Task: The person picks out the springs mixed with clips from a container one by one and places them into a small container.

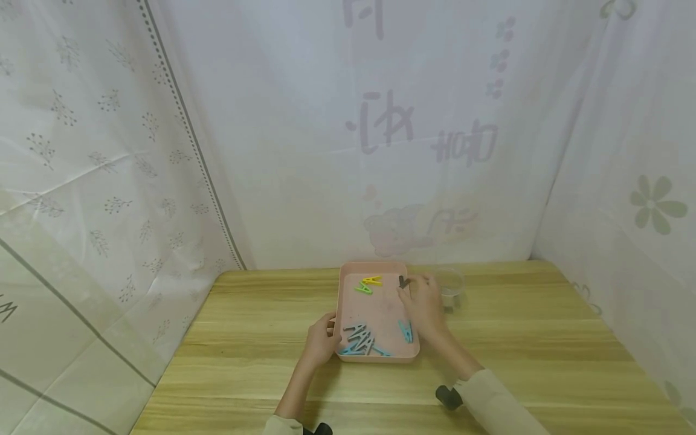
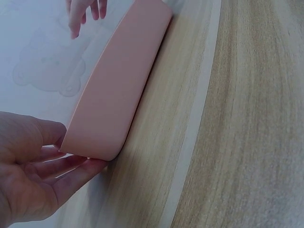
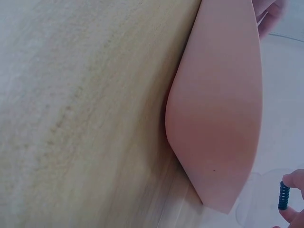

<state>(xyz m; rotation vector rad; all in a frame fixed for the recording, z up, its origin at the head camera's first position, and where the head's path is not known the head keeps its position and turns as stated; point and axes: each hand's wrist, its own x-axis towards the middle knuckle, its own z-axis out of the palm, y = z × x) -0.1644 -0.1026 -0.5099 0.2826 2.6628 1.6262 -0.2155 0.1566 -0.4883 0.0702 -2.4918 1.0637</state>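
Note:
A shallow pink tray [image 1: 379,359] stands on the table. My left hand [image 1: 321,339] grips its near left side, with the thumb [image 2: 51,131] at the rim and the fingers against the outside wall. Between thumb and fingertip my right hand [image 1: 425,305] pinches a small dark coil spring [image 3: 283,195], above the tray's far right part. Inside the tray lie a yellow clothespin [image 1: 372,280] and a green clothespin [image 1: 363,289] at the back. Several grey clothespins [image 1: 359,333] are heaped near left beside blue ones, and a blue clothespin [image 1: 405,331] lies near right.
A clear round container [image 1: 450,283] stands right of the tray, partly behind my right hand. The wooden table [image 1: 261,314] extends to both sides. Printed curtains [image 1: 304,181] hang behind and beside it.

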